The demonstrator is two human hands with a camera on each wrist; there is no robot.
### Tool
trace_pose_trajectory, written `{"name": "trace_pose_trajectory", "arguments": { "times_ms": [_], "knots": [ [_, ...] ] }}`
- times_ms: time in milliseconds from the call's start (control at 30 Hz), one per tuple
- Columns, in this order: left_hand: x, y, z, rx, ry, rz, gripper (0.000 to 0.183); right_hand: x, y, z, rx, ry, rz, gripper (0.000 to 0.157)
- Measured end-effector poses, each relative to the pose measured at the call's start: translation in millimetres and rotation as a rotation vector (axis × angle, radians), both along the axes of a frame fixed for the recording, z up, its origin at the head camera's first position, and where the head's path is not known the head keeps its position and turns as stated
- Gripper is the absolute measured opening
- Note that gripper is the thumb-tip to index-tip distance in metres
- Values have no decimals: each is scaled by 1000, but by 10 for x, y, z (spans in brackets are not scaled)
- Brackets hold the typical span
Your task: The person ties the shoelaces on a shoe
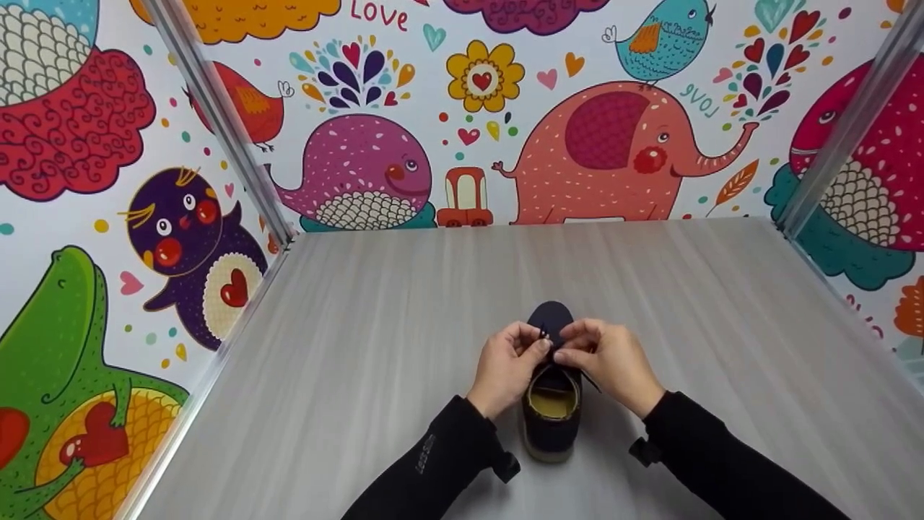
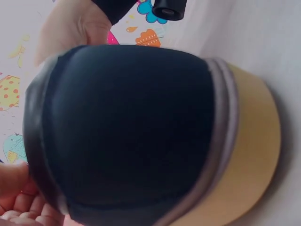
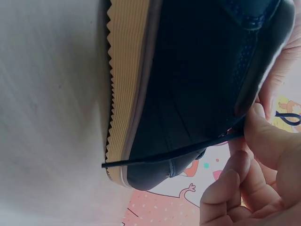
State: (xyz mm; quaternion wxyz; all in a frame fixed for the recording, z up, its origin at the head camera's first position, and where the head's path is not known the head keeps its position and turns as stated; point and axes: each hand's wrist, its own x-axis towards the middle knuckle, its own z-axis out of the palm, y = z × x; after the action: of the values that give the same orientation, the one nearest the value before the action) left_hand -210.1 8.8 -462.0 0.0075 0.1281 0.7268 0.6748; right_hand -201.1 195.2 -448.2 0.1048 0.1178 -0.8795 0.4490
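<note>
A dark navy lace-up shoe (image 1: 548, 431) with a tan sole stands upright on the table, toe pointing away from me. Over its tongue, my left hand (image 1: 505, 368) pinches a dark lace; part of that grip is hidden. Facing it, my right hand (image 1: 617, 365) holds a shoelace (image 3: 188, 153) between thumb and fingers. The lace's loose end hangs down across the shoe's side in the right wrist view. A small lace loop (image 3: 294, 121) sticks out beyond the thumb there. The rounded heel (image 2: 136, 127) fills most of the left wrist view, and the fingertips meeting the lace are hidden behind it.
The shoe stands on a grey wood-grain table (image 1: 375, 310). Panels printed with cartoon animals (image 1: 599, 159) rise at the back and both sides, with metal posts (image 1: 231, 123) at the corners. Black sleeves (image 1: 440, 462) cover both forearms, with a small camera at each wrist.
</note>
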Motion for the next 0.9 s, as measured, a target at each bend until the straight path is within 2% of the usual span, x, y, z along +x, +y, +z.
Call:
{"name": "trace_pose_trajectory", "arguments": {
  "times_ms": [167, 533, 733, 800, 900],
  "knots": [
    [13, 3, -22, 13, -8, -9, 8, -8, 12, -11, 7, -12, 3, 21],
    [-15, 1, -18, 39, -29, -26, 7, -48, 94, 35, 8, -76, 70, 27],
    [-31, 4, -26, 62, -37, -26, 7, -100, 178, 112, 24, -79, 77, 17],
    [-35, 4, -34, 66, -40, -30, 8, -138, 204, 145, 25, -79, 105, 20],
    [-39, 0, -45, 68, -42, -33, 7, -215, 225, 185, 35, -93, 200, 25]
  ]
}}
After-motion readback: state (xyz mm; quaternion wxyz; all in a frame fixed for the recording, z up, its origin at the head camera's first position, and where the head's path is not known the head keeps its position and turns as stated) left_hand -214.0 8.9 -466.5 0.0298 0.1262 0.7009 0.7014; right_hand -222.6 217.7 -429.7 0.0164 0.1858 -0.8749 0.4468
